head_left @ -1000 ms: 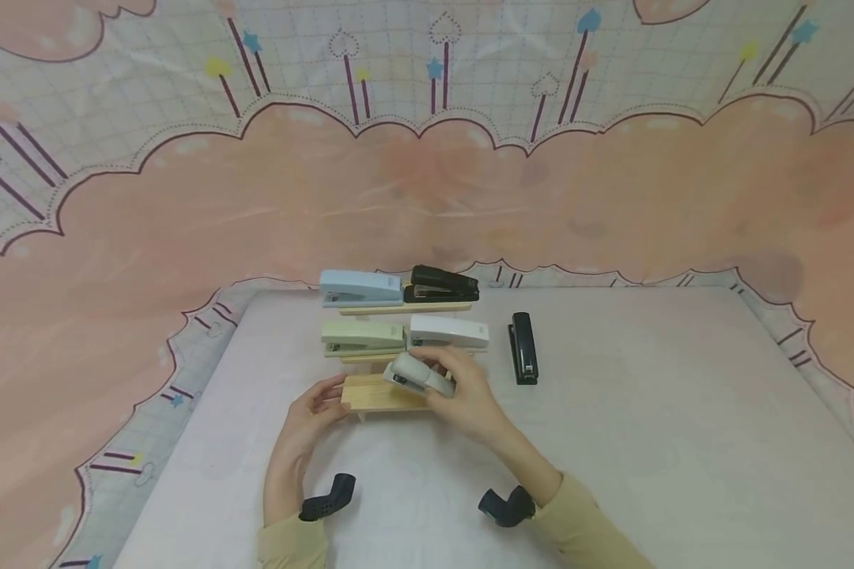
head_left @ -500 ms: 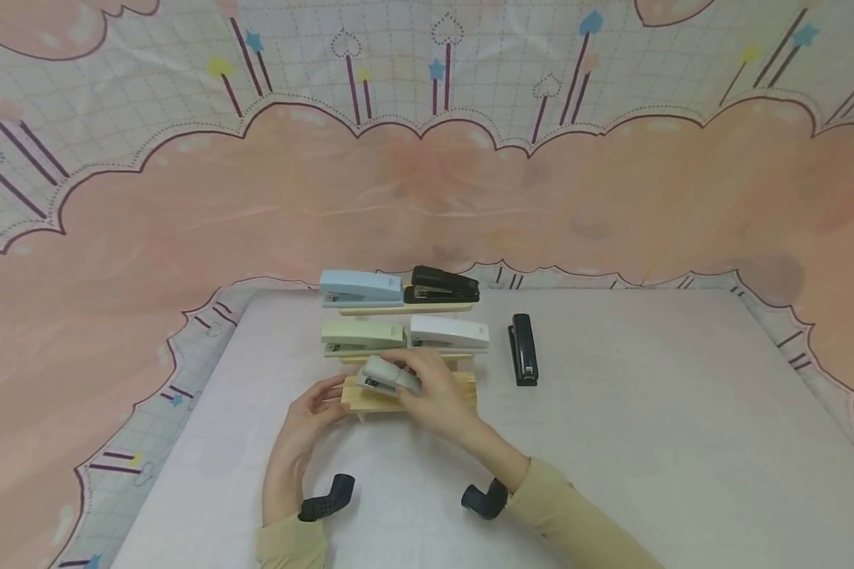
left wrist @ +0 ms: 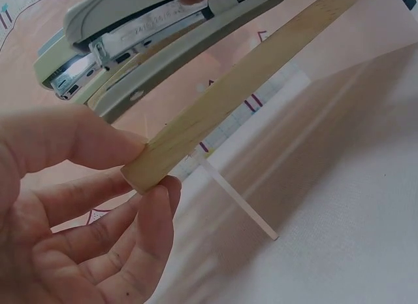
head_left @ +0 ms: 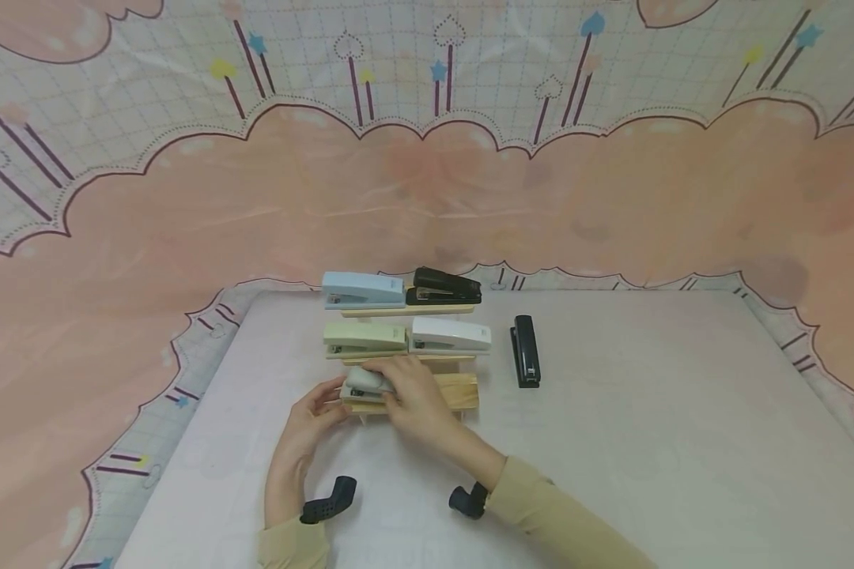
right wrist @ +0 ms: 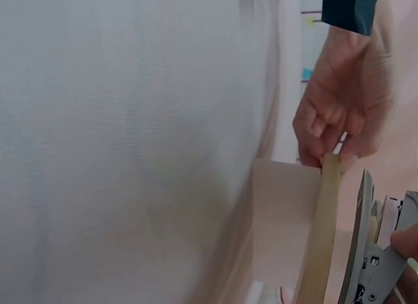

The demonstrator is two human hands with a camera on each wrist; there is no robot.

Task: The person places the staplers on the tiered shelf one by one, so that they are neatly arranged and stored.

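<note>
In the head view my right hand (head_left: 416,403) grips a grey stapler (head_left: 364,382) over the left part of a small wooden shelf board (head_left: 459,391). The left wrist view shows a narrow gap between the stapler's base (left wrist: 170,62) and the board (left wrist: 215,108). At the board's left end my left hand (head_left: 316,415) pinches it, thumb on top and fingers below. Thin pale supports hold the board above the white table. From the right wrist, the stapler (right wrist: 362,252) appears beside the board (right wrist: 323,232), with the right fingertips partly cut off by the frame edge.
Behind, on a middle board, sit a green stapler (head_left: 364,338) and a white stapler (head_left: 450,335). The rear board carries a light blue stapler (head_left: 363,290) and a black stapler (head_left: 444,287). Another black stapler (head_left: 525,352) lies on the table to the right.
My right hand has carried the grey stapler leftward and lower, from the board's right part to its left end. My left hand has kept its place on the board.
</note>
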